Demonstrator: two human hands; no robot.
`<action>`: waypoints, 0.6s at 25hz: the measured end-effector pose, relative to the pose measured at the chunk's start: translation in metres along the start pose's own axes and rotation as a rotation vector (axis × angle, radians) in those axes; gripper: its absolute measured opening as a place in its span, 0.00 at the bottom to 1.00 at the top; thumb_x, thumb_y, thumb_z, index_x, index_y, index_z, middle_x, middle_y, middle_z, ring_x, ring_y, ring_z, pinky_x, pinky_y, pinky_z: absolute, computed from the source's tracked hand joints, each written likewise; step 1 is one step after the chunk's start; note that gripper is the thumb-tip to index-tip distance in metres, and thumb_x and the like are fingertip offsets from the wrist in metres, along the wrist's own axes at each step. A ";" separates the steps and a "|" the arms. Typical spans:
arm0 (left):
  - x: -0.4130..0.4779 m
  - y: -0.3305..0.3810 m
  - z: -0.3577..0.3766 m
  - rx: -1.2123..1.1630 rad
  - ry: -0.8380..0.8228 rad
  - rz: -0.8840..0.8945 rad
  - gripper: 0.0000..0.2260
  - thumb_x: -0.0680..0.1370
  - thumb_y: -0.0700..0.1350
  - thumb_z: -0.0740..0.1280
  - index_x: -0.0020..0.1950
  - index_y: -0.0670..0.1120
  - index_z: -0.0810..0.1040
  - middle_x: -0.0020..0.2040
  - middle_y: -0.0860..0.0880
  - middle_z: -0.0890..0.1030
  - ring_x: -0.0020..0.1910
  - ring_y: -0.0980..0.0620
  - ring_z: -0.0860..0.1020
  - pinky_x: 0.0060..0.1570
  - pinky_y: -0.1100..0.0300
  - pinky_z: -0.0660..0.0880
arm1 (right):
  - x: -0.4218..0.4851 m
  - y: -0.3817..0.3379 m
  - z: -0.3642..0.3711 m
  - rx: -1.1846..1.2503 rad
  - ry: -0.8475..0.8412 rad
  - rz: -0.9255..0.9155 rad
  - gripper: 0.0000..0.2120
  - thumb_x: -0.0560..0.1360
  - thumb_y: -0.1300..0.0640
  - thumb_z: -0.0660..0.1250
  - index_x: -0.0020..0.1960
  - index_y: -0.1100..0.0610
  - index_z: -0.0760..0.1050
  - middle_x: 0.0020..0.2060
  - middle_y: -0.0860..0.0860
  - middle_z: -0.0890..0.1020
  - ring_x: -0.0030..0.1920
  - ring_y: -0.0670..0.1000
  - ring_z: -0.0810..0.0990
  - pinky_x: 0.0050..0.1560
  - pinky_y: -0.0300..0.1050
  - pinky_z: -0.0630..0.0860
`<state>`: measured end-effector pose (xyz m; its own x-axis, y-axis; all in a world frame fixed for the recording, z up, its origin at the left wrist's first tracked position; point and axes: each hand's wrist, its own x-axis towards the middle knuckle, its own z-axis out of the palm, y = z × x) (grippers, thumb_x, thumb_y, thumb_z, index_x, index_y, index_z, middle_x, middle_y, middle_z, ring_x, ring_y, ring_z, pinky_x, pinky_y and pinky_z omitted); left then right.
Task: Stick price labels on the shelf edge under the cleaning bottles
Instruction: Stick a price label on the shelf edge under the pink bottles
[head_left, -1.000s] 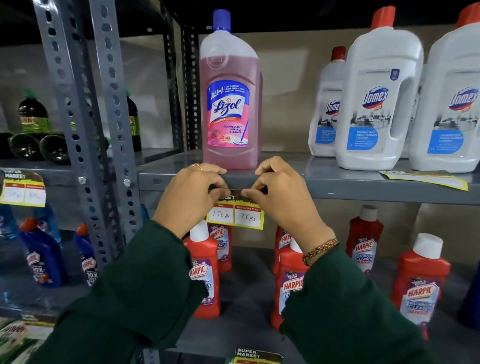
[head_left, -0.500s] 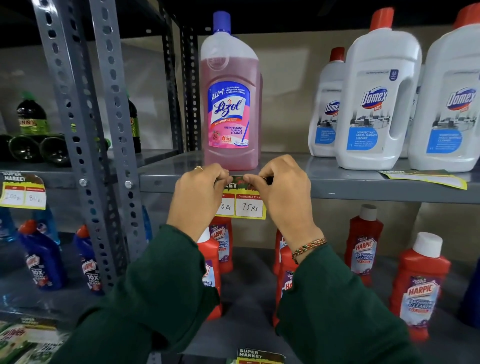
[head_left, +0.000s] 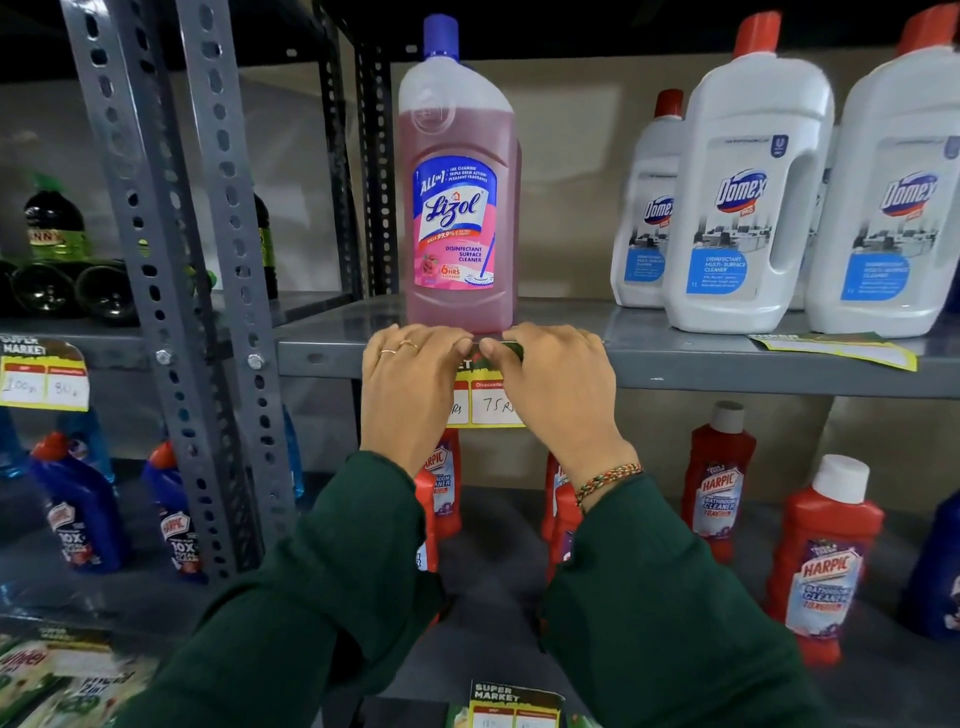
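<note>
A yellow price label (head_left: 488, 402) with a green top and "75 Rs" handwritten hangs on the grey shelf edge (head_left: 727, 371), right below a pink Lizol bottle (head_left: 460, 208). My left hand (head_left: 410, 384) and my right hand (head_left: 550, 384) both press the label's top strip flat against the edge, fingertips nearly meeting at the shelf lip. My hands hide most of the label's left half and its top. White Domex bottles (head_left: 748, 197) stand further right on the same shelf.
A loose label (head_left: 836, 348) lies on the shelf under the Domex bottles. Another label (head_left: 44, 376) hangs on the left rack. Red Harpic bottles (head_left: 826, 561) and blue ones (head_left: 78, 514) fill the lower shelf. Perforated uprights (head_left: 218, 291) stand left. More labels (head_left: 514, 704) lie below.
Both hands lifted the label from below the shelf edge up onto it, and their fingers flattened over its top strip at the shelf lip.
</note>
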<state>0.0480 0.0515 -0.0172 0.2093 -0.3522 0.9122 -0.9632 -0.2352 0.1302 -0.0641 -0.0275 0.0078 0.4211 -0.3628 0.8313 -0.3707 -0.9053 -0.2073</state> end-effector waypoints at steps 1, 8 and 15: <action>0.000 -0.001 0.000 0.001 0.018 -0.003 0.15 0.78 0.47 0.53 0.48 0.44 0.79 0.46 0.45 0.84 0.50 0.43 0.78 0.59 0.50 0.61 | 0.000 0.000 -0.002 -0.001 -0.005 -0.013 0.15 0.76 0.48 0.60 0.48 0.58 0.78 0.42 0.57 0.85 0.45 0.57 0.80 0.52 0.51 0.71; 0.016 -0.024 -0.013 -0.244 -0.113 0.013 0.12 0.77 0.45 0.56 0.51 0.47 0.79 0.46 0.51 0.82 0.42 0.51 0.74 0.52 0.50 0.67 | 0.003 0.008 -0.017 0.032 -0.187 -0.064 0.11 0.76 0.59 0.59 0.58 0.56 0.73 0.50 0.56 0.83 0.52 0.58 0.78 0.49 0.51 0.73; 0.011 -0.018 -0.004 -0.240 -0.038 -0.034 0.11 0.79 0.42 0.53 0.51 0.46 0.75 0.45 0.47 0.83 0.45 0.45 0.76 0.50 0.40 0.72 | 0.005 0.010 -0.023 0.114 -0.281 -0.065 0.11 0.76 0.61 0.58 0.57 0.57 0.74 0.52 0.57 0.83 0.53 0.58 0.79 0.53 0.50 0.74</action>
<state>0.0674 0.0555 -0.0078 0.2440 -0.3822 0.8913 -0.9670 -0.0271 0.2531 -0.0845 -0.0332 0.0213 0.6590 -0.3353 0.6732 -0.2466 -0.9420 -0.2278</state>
